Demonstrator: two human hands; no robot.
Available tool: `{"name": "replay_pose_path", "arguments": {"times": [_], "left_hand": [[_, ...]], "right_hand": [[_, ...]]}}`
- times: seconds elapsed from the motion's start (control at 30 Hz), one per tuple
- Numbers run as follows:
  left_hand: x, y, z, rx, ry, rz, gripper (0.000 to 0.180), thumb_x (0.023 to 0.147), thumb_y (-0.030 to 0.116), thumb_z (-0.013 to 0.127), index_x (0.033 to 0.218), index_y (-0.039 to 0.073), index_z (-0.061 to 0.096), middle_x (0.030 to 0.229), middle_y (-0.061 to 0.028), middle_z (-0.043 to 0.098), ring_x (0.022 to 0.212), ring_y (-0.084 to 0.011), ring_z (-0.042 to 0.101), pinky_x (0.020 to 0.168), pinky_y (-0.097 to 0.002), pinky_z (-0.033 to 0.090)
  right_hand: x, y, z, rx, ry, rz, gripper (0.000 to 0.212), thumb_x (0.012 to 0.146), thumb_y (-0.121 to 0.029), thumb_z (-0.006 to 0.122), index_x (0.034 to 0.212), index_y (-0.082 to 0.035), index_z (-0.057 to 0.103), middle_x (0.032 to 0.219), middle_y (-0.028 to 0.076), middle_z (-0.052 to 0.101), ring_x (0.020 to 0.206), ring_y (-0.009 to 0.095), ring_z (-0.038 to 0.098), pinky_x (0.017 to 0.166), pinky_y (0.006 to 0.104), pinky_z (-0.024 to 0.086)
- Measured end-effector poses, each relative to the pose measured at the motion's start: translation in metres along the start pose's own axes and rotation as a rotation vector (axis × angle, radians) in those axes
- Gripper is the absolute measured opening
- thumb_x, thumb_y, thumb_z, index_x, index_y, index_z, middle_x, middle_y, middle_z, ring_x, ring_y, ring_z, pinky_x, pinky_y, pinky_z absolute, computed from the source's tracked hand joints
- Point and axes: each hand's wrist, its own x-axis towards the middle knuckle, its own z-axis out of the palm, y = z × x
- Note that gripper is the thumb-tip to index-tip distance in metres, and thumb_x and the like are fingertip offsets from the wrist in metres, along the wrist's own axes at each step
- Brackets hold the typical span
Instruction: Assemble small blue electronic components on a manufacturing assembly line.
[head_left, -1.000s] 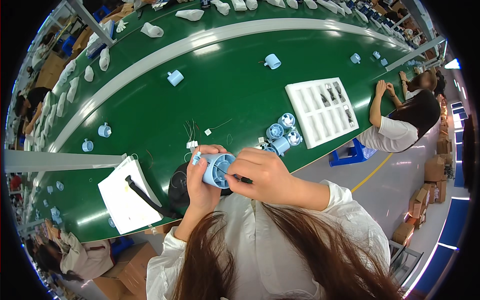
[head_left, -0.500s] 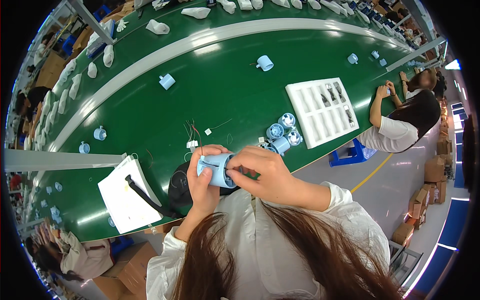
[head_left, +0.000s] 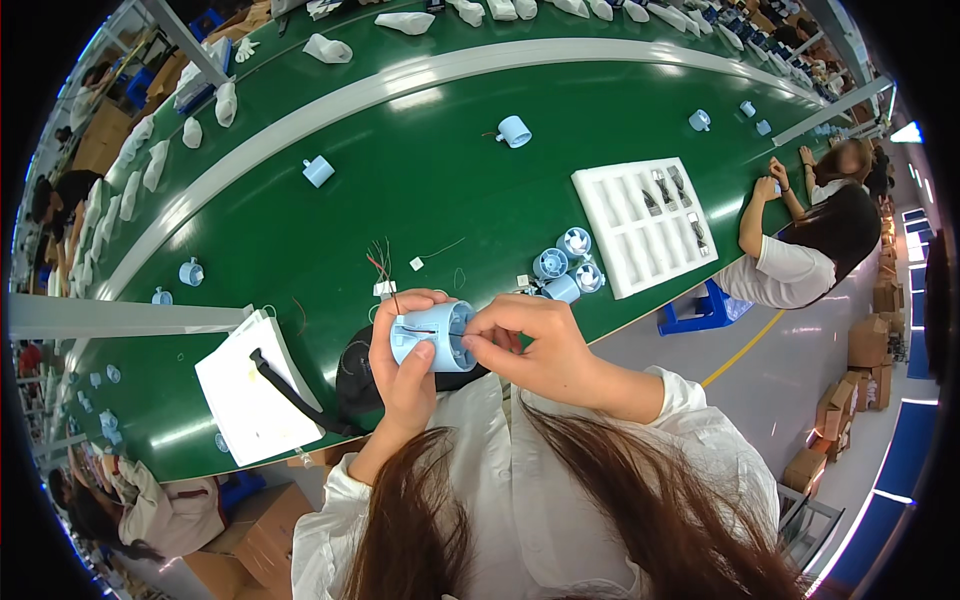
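Note:
My left hand (head_left: 403,378) is wrapped round a light blue cylindrical plastic housing (head_left: 425,334), its thumb on the near side by a slot. The housing lies on its side in the hand, its open end facing right. Thin wires stick up from its left part. At the open end, my right hand (head_left: 545,350) has thumb and forefinger pinched together. Whatever lies between these fingertips is too fine to make out. Just beyond the left hand, a small white connector (head_left: 384,288) with thin wires rests on the green bench.
Several blue fan housings (head_left: 551,263) cluster right of my hands, beside a white foam tray (head_left: 640,225) holding dark cables. White sheets (head_left: 262,390) with a black strap lie left, near a grey post (head_left: 130,318). A person (head_left: 800,250) sits at the right.
My right fingertips have drawn back a little from the housing, so its open end shows more. The loose blue housings farther off have shifted slightly left, and the white pieces beyond the rail slightly right.

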Motion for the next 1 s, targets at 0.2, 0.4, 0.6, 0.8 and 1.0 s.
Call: {"name": "replay_pose_path", "arguments": {"times": [0.2,0.4,0.6,0.8,1.0], "left_hand": [[0.0006,0.0002,-0.0007,0.015,-0.012,0.01,0.044,0.072,0.028,0.059,0.102,-0.001,0.045,0.103,-0.0162,0.047,0.096,-0.026,0.052,0.084,-0.0363,0.042],[0.0009,-0.0027,-0.0054,-0.004,-0.087,0.042,0.039,0.076,0.022,0.056,0.104,-0.003,0.044,0.105,-0.018,0.047,0.098,-0.0243,0.051,0.087,-0.0356,0.039],[0.0011,-0.0061,-0.0063,0.061,-0.129,0.065,0.037,0.076,0.019,0.055,0.104,-0.002,0.044,0.104,-0.0177,0.047,0.098,-0.0244,0.051,0.087,-0.0354,0.038],[0.0026,-0.0037,-0.0044,0.164,-0.116,0.146,0.04,0.075,0.016,0.056,0.108,-0.002,0.042,0.108,-0.0176,0.045,0.101,-0.0238,0.048,0.088,-0.0355,0.038],[0.0016,0.0011,-0.0041,0.353,-0.18,0.176,0.042,0.072,0.008,0.057,0.11,-0.001,0.041,0.11,-0.0174,0.042,0.104,-0.0235,0.046,0.088,-0.0347,0.038]], "right_hand": [[0.0011,0.0017,0.0008,0.004,-0.013,-0.031,0.005,0.072,-0.001,0.065,0.075,-0.001,0.06,0.065,0.003,0.056,0.053,0.01,0.047,0.048,0.0232,0.037],[0.0017,0.0029,0.0004,0.014,-0.028,-0.04,0.004,0.072,0.0,0.064,0.074,-0.001,0.06,0.066,0.004,0.056,0.053,0.011,0.048,0.049,0.023,0.038],[0.0019,0.004,0.0002,0.015,-0.045,-0.028,0.007,0.072,0.001,0.063,0.078,-0.001,0.06,0.067,0.005,0.056,0.054,0.012,0.05,0.049,0.0236,0.039],[0.0032,0.0096,0.0015,0.008,0.018,-0.101,0.012,0.073,0.0,0.06,0.085,-0.002,0.06,0.074,0.007,0.058,0.056,0.015,0.053,0.05,0.0249,0.044],[-0.0008,0.0096,0.0068,0.215,0.096,0.071,0.02,0.075,0.007,0.057,0.095,0.002,0.055,0.083,0.008,0.059,0.079,0.015,0.061,0.069,0.0259,0.05]]}}
